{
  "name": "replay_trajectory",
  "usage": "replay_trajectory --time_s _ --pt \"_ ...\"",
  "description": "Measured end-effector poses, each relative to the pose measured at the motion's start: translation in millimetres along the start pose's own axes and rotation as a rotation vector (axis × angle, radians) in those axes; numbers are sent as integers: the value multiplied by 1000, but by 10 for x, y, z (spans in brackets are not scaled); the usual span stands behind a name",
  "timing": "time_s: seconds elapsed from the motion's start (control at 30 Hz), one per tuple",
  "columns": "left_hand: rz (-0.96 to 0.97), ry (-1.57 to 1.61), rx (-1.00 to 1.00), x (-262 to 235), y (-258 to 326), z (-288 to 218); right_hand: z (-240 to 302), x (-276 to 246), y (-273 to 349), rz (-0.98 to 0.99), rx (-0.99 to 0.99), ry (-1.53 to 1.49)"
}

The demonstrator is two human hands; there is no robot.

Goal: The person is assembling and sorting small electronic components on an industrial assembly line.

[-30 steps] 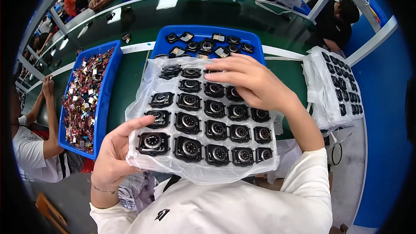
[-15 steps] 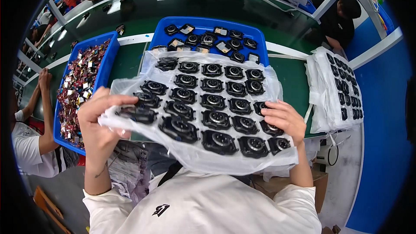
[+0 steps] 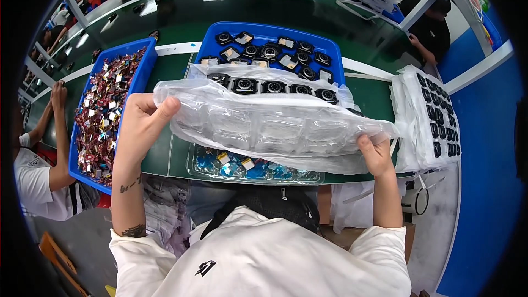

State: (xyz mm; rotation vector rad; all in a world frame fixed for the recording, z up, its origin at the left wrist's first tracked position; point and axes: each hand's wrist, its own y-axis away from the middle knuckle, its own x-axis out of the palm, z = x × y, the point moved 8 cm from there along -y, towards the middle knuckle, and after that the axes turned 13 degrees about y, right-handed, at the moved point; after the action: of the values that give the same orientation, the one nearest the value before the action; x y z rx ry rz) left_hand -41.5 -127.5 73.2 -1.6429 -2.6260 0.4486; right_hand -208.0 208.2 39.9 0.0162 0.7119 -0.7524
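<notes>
Between my two hands is a clear plastic blister tray (image 3: 275, 132) with whitish film around it, tipped so its bare underside faces me. My left hand (image 3: 149, 124) pinches its left end between thumb and fingers. At the right end, my right hand (image 3: 376, 153) grips the near corner, thumb toward me. Just past the tray's upper edge shows a row of black watch cases (image 3: 273, 87) on white film; I cannot tell whether they sit in this tray or one beneath. Under it, near the table edge, lies a clear tray (image 3: 316, 177) with blue film pieces and small parts.
A blue bin (image 3: 144, 71) of small wired parts stands left. Behind the held tray, a blue tray (image 3: 335, 66) carries loose watch cases. Stacked film-wrapped trays (image 3: 404, 132) of watch cases stand right. A co-worker's hands (image 3: 58, 96) are at left; another person (image 3: 432, 33) sits far right.
The tray has tipped up from nearly flat, hiding most of the watch cases and turning its underside toward me. The clear tray with blue pieces has come into sight below.
</notes>
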Motion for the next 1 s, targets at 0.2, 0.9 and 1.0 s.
replay_trajectory --time_s 0.2,0.9,1.0 --pt "-62 -12 23 -87 -185 27 382 -81 -284 -145 -294 -141" --pt "-22 97 113 58 -637 40 606 -582 -965 -433 -247 -498" --pt "57 98 37 77 -961 60 443 -539 -1260 -254 -130 -574"
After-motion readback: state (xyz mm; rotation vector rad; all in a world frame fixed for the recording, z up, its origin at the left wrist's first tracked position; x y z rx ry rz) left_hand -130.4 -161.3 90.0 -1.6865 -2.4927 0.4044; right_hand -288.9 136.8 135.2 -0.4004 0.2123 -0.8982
